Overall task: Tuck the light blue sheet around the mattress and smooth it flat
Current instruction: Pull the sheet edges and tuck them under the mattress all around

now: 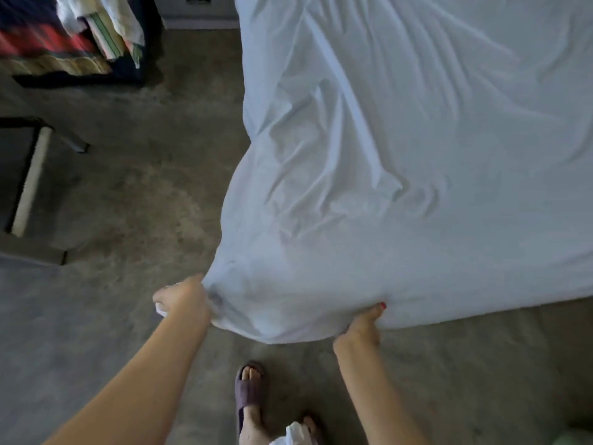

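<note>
The mattress (433, 155) is filling the right and upper part of the view, and the light blue sheet (401, 130) is covering all of it that shows, so the mattress itself is only readable as a shape beneath the cloth. The sheet is lying loose: long creases are running diagonally across the top, and a heap of slack is bunching toward the near left corner of the bed, where the cloth is ballooning out past the edge over the carpeted floor (134, 194).

Judging by those soft folds, the sheet is thin, light and limp, with no stiffness of its own; it is likely to slide easily over the mattress and to wrinkle wherever it is not kept in tension. The sensible place to hold it is along the hem at the corner, where a pull can draw the slack downward and under.

The left hand (184, 300) is reaching out on a nearly straight arm to the tip of the overhanging corner, its fingers closed around a gathered wad of cloth. The right hand (364, 326) is coming up from below at the near edge, wrist bent, palm under the hem and thumb pressing on top, so the fingers themselves are hidden beneath the cloth; the pinch looks firm. A foot in a dark slipper (250, 390) is standing on the floor between the two forearms.
</note>
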